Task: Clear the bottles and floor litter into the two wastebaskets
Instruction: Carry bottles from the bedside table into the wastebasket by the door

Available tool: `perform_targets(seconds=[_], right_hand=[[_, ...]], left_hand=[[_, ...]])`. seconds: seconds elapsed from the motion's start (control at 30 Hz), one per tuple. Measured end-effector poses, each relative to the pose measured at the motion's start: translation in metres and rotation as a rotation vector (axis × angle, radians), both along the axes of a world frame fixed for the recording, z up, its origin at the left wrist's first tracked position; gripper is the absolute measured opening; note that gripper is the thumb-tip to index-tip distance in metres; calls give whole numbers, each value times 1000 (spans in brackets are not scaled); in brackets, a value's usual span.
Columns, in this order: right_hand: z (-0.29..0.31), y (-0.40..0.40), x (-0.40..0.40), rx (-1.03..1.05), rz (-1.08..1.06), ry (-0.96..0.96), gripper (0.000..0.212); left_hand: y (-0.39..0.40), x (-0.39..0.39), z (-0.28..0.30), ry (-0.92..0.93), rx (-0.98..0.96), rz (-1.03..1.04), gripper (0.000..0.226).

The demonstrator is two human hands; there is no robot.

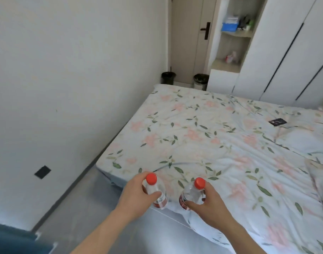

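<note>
My left hand (137,196) grips a clear plastic bottle (158,197) with an orange-red cap and a red label. My right hand (207,204) grips a second bottle (191,196) of the same kind. Both bottles are held upright over the near corner of the bed. Two dark-lined wastebaskets stand on the floor far ahead by the door: one (168,77) against the left wall, the other (200,81) beside the wardrobe. No floor litter shows in the strip of floor that I can see.
A bed (203,136) with a floral sheet fills the right side; a small black object (277,122) lies on it. A narrow grey floor strip (94,180) runs between bed and left wall toward the door (190,39). White wardrobe (289,52) and open shelves stand at the back right.
</note>
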State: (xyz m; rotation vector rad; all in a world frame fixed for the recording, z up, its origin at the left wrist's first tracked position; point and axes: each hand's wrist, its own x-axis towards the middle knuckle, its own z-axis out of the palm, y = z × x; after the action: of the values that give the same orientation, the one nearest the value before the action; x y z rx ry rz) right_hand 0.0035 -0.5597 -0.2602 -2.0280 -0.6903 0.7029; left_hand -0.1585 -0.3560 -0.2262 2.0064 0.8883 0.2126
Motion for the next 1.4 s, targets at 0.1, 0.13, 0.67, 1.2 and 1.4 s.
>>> perform_targets(seconds=[0.1, 0.13, 0.67, 1.2, 1.4], right_hand=[[5, 66, -7, -5, 140, -76, 55], [5, 87, -8, -10, 186, -92, 56], [-6, 442, -47, 23, 644, -92, 61], [15, 730, -95, 52, 707, -141, 43], [13, 779, -118, 73, 472, -121, 44]], left_hand=[[48, -32, 2, -20, 15, 130, 57], [62, -42, 3, -38, 9, 170, 55], [301, -147, 20, 114, 62, 640, 43], [566, -199, 34, 55, 88, 697, 45], [671, -200, 43, 23, 33, 511, 43]])
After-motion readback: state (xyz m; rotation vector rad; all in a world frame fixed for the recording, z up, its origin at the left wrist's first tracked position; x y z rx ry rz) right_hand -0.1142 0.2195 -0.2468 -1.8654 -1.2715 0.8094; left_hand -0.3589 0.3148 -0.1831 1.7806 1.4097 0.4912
